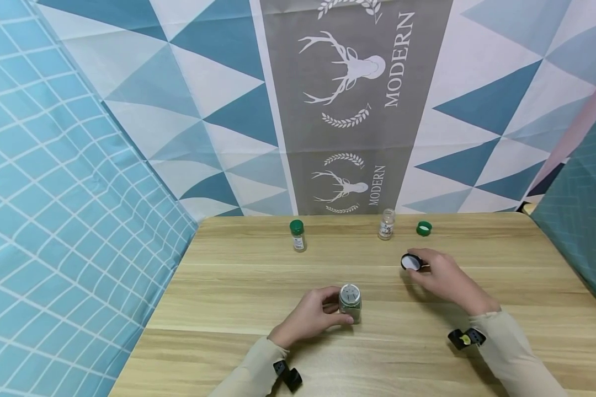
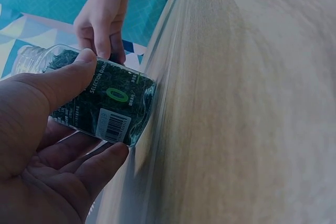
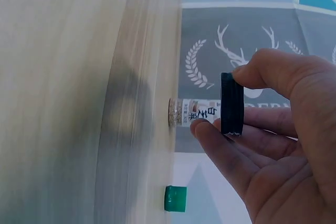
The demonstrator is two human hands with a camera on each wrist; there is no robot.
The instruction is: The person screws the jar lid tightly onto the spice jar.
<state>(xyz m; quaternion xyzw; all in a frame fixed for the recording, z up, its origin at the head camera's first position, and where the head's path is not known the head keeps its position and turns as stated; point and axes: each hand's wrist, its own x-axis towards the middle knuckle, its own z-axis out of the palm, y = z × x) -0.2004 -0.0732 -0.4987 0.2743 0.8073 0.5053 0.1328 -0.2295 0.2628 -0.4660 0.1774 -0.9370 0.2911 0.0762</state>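
Note:
A clear square jar (image 1: 350, 309) of dark green dried flakes stands upright on the table, its silvery shaker top facing up. My left hand (image 1: 312, 314) grips it from the left, thumb in front and fingers behind; in the left wrist view the jar's label and barcode (image 2: 113, 126) show. Above the table to the right, my right hand (image 1: 447, 278) pinches a black screw cap (image 1: 411, 262) between thumb and fingers, its white inside turned toward the head camera. The right wrist view shows the ridged edge of the black cap (image 3: 232, 103).
At the back of the wooden table (image 1: 238, 275) stand a green-capped spice bottle (image 1: 298, 241) and an uncapped glass bottle (image 1: 386, 226) with pale grains. A green cap (image 1: 424, 228) lies right of the uncapped bottle. Patterned cloth (image 1: 228, 110) hangs behind the table.

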